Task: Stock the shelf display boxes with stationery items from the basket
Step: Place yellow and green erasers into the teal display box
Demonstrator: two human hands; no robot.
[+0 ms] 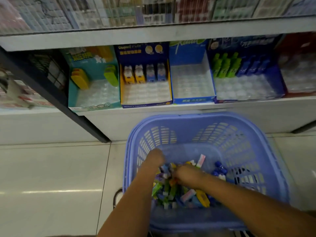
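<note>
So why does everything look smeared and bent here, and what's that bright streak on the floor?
Head view: motion blur smears the upper-shelf packets and both the left hand and right hand in the basket; the wide-angle lens bows the shelf edge; the streak on the floor tiles is glare, a reflected light.

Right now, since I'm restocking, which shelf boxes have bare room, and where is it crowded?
The light blue box is bare. The yellow-rimmed box left of it is free in front of its four-item back row. The teal box is open between its yellow item and green item. Crowded: the basket floor.
</note>
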